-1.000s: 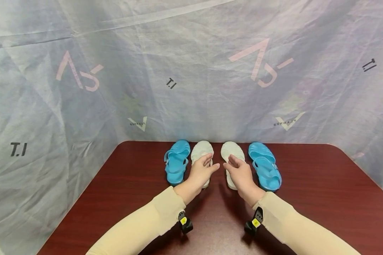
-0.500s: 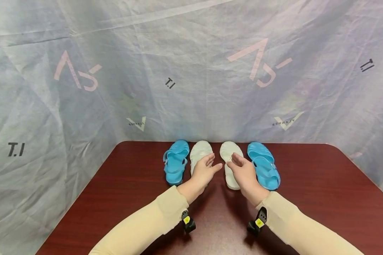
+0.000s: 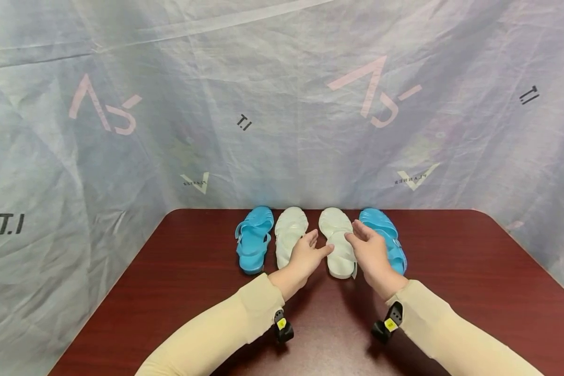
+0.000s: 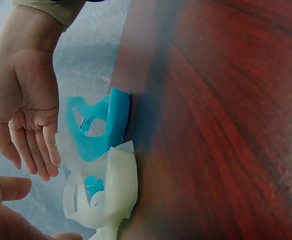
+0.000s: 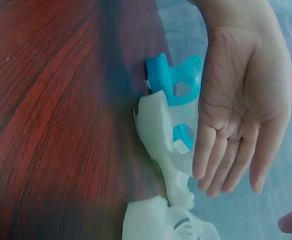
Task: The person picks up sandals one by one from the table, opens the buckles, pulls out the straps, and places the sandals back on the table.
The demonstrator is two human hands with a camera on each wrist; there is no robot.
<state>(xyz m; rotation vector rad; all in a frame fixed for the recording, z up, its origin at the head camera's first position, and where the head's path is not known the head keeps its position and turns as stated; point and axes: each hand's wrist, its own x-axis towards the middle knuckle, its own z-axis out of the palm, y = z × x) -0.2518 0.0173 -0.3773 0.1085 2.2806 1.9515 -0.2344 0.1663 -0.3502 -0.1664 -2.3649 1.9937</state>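
Two white jelly sandals stand side by side in the head view, the left one (image 3: 290, 224) and the right one (image 3: 338, 261). A blue sandal flanks them on each side, one to the left (image 3: 254, 243) and one to the right (image 3: 377, 218). My left hand (image 3: 303, 259) is held in the air, partly covering the left white sandal, fingers extended and thumb apart. My right hand (image 3: 372, 255) hovers by the right white sandal and hides part of the right blue one. Both palms face inward and hold nothing. The left wrist view shows a gap between my right palm and the white sandal (image 4: 121, 182).
The sandals line the far edge of a reddish-brown wooden table (image 3: 188, 292). Behind it hangs a wrinkled grey printed cloth (image 3: 282, 151). A black wrist camera (image 3: 284, 329) hangs under my left cuff, another (image 3: 386, 324) under my right.
Both hands have shifted rightward relative to the sandals, the right hand further, uncovering more of the right white sandal. The head view has panned slightly right. The sandals stay in place.
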